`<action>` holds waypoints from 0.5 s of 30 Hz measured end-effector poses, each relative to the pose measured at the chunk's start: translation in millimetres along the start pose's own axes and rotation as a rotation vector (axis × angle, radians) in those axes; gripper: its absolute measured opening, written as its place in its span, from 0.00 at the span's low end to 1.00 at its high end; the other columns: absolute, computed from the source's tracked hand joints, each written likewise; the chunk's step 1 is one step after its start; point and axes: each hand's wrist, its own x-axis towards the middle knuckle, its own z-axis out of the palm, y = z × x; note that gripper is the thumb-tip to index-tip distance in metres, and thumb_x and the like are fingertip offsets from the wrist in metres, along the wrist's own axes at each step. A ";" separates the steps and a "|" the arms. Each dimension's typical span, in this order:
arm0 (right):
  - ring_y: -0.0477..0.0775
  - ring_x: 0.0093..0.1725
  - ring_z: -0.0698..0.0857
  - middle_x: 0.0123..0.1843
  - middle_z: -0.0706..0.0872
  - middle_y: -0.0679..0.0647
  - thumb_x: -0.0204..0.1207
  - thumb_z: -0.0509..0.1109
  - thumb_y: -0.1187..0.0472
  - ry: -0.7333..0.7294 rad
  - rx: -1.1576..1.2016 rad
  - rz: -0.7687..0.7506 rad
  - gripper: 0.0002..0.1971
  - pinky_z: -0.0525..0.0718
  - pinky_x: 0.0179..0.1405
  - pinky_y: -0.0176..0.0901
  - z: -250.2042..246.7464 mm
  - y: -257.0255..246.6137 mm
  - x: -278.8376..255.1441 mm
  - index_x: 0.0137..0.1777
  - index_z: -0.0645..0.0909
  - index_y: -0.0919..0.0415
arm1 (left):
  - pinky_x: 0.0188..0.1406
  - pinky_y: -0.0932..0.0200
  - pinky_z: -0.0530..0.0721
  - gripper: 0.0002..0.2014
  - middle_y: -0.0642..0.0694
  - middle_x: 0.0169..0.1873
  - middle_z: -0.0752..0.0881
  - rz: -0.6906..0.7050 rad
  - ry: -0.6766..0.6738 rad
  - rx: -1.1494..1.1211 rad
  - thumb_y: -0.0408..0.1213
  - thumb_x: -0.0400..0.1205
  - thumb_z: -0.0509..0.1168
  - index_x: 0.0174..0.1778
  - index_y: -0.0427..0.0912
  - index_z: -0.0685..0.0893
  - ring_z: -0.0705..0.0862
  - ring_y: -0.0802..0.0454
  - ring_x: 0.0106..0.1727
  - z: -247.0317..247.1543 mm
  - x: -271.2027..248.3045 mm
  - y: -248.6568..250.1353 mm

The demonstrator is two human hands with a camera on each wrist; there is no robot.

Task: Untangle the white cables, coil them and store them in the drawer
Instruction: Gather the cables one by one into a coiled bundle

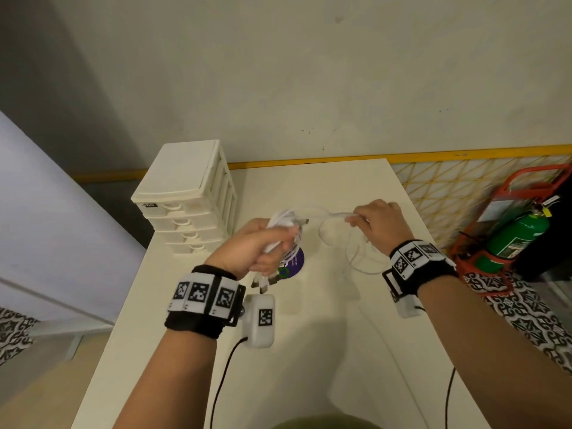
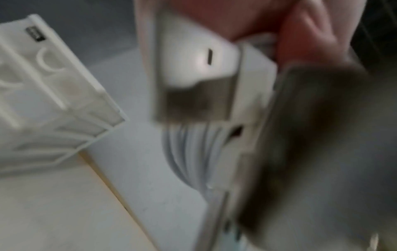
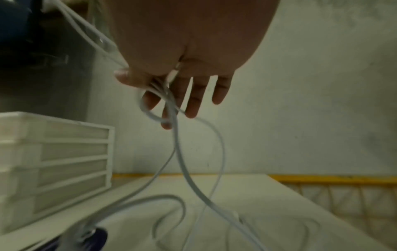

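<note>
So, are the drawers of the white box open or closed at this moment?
Closed. In the head view all four fronts of the drawer unit sit flush in a stack, none pulled out; the cables are outside it.

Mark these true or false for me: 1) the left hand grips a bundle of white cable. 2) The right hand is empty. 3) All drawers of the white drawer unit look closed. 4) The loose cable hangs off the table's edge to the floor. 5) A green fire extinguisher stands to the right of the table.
1) True: the left hand grips a bundle of white cable.
2) False: the right hand pinches a cable strand.
3) True for the drawer unit.
4) False: the loose loops lie on the table.
5) True: fire extinguisher.
</note>
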 end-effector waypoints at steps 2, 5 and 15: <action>0.61 0.46 0.82 0.40 0.87 0.54 0.74 0.43 0.37 -0.063 0.175 0.004 0.31 0.75 0.51 0.55 11.2 1.4 -11.3 0.42 0.82 0.57 | 0.13 0.70 0.68 0.18 0.56 0.10 0.67 0.109 -0.085 -0.131 0.48 0.82 0.62 0.29 0.41 0.77 0.62 0.60 0.09 -2.5 3.1 6.5; 0.58 0.45 0.85 0.45 0.85 0.52 0.82 0.54 0.49 -0.096 0.396 0.058 0.18 0.79 0.48 0.52 24.4 -4.4 -21.1 0.47 0.80 0.60 | 0.12 0.70 0.68 0.21 0.56 0.11 0.67 0.179 -0.061 -0.229 0.46 0.87 0.48 0.32 0.39 0.73 0.62 0.61 0.09 -4.5 12.2 11.9; 0.48 0.38 0.79 0.36 0.82 0.43 0.74 0.72 0.53 0.084 0.882 0.280 0.08 0.77 0.47 0.35 32.3 -15.2 -34.0 0.52 0.83 0.44 | 0.11 0.65 0.61 0.27 0.55 0.09 0.66 0.331 0.243 -0.458 0.51 0.89 0.43 0.28 0.44 0.73 0.62 0.61 0.09 -15.5 20.3 21.7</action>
